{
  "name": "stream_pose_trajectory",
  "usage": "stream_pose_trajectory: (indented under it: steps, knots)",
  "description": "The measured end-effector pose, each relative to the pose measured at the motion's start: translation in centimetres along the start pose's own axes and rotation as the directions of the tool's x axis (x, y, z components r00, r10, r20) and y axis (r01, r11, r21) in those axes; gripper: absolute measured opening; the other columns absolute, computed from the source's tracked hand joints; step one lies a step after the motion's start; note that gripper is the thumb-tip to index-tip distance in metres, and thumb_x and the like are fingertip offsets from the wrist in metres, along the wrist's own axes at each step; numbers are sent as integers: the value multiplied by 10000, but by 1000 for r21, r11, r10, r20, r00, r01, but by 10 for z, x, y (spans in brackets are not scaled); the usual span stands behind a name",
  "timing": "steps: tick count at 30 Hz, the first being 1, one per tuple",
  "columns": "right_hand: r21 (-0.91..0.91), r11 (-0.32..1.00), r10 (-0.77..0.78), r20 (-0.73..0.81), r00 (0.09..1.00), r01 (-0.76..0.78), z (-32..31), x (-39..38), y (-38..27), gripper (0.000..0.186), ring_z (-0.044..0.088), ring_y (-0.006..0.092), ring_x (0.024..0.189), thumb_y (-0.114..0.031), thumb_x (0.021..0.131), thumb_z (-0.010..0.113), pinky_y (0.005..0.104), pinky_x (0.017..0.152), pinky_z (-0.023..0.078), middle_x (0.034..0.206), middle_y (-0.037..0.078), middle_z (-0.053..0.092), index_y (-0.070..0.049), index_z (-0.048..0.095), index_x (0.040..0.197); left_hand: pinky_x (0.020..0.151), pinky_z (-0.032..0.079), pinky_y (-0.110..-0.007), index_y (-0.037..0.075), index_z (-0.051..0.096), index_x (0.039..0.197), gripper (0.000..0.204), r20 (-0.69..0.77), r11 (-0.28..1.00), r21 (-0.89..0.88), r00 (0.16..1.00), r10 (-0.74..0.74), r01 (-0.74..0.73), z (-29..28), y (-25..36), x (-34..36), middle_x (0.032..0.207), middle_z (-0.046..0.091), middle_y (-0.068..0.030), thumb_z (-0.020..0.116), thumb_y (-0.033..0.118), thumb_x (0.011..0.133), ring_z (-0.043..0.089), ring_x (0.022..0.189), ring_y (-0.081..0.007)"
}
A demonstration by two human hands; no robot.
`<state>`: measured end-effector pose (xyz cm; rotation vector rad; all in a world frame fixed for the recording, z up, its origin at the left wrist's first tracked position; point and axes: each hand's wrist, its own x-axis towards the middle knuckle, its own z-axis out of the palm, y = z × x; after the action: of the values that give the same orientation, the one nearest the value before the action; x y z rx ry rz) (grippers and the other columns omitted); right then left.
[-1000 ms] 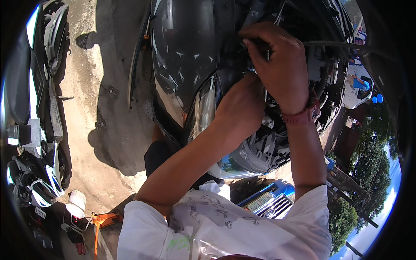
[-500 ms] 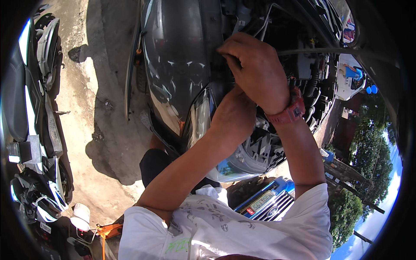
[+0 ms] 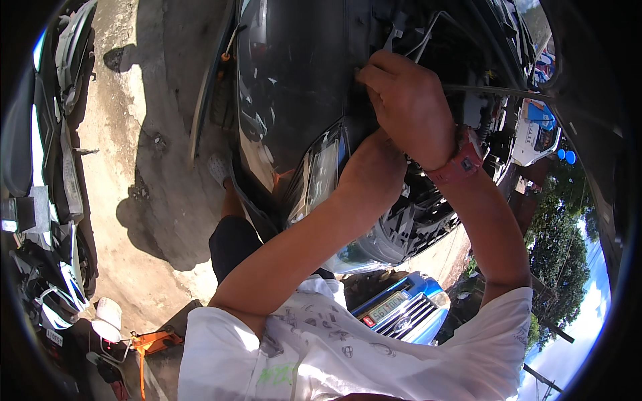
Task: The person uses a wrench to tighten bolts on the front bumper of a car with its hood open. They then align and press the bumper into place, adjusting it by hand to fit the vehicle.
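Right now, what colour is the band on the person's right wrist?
Red, seen in the head view: wristband beside the right hand.

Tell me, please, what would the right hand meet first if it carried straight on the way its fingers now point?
The right hand points up and left into the open engine bay; it would probably meet the grey bracket with thin cables beside the black car body panel, though depth is unclear.

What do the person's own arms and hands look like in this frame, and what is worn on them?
Both forearms are bare, with no gloves on the left hand or the right hand. A red wristband circles the right wrist. Short white sleeves with small grey printed drawings cover the upper arms.
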<state>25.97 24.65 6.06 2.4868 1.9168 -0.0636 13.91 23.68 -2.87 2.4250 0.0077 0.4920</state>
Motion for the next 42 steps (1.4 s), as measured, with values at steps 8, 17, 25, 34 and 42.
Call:
stream_pose_trajectory:
  steps: [8,17,25,34,42]
  knots:
    - [185,979,76,61,995,-86,-21,13,18,139,731,370,914,-2,859,765,428,813,575,988,132,740,-10,752,997,1214,312,-393,56,803,915,314,246,972,166,961,124,-168,-27,-3,10,1133,746,-68,643,325,940,561,1313,-195]
    - [115,975,164,215,963,-191,-21,40,26,178,718,380,888,-55,835,795,451,811,559,903,155,727,-24,733,999,1105,352,-359,109,825,872,242,268,965,90,939,216,-247,-24,-9,5,978,751,-30,655,281,863,586,1197,-188]
    - [129,914,284,475,833,-386,-30,57,22,203,731,381,918,-121,863,816,442,816,562,952,197,751,2,724,995,1109,336,-362,115,834,916,247,294,970,99,938,184,-221,-33,-7,6,1005,764,-26,641,265,878,586,1191,-192]
    - [-50,930,322,587,743,-363,-39,82,14,203,722,402,899,-136,842,841,473,784,552,875,218,726,7,723,925,1153,306,-356,111,841,954,274,358,947,118,902,239,-298,-31,-11,7,1085,775,-43,624,271,909,574,1267,-200]
    - [18,931,267,649,713,-365,-35,91,22,206,713,421,919,-124,838,830,488,813,541,916,214,729,5,718,954,1193,273,-358,98,836,1061,338,302,956,133,929,212,-262,-34,-14,3,1186,758,-73,593,291,926,558,1298,-208]
